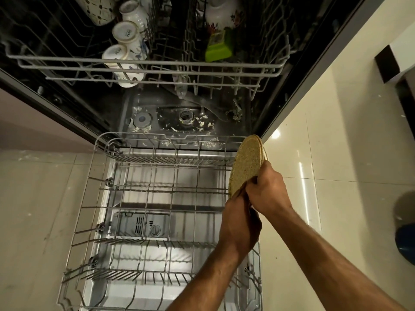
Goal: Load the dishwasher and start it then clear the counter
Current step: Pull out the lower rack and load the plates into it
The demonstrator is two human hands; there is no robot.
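Both hands hold a small stack of round, speckled tan plates (247,163) on edge above the right side of the pulled-out lower rack of grey wire (143,194). The left hand (241,217) grips the stack's bottom edge from beneath, fingers curled round it; the right hand (267,189) sits just above it, fingers and thumb pinching the near rim. The step looks like separating one plate and slotting it between the rack's tines.

To do it well, I judge, the right hand should peel a single plate off while the left keeps the rest steady, then lower that plate upright into a row of tines to the left of and below the hands, face turned toward the middle of the rack. One plate to a slot, none touching its neighbour, so water can reach both faces. The stack is held close to the right edge of the dishwasher opening, so it should come left before it goes down.

Counts: the stack shows three rims at its top edge, perhaps more; I cannot tell exactly. The lower rack holds nothing. In the upper rack of grey wire (157,70), far beyond the hands, lie three white ceramic mugs with blue print (125,33), one white patterned dish (98,10), one white floral jug (221,13) and one green plastic piece (219,46).
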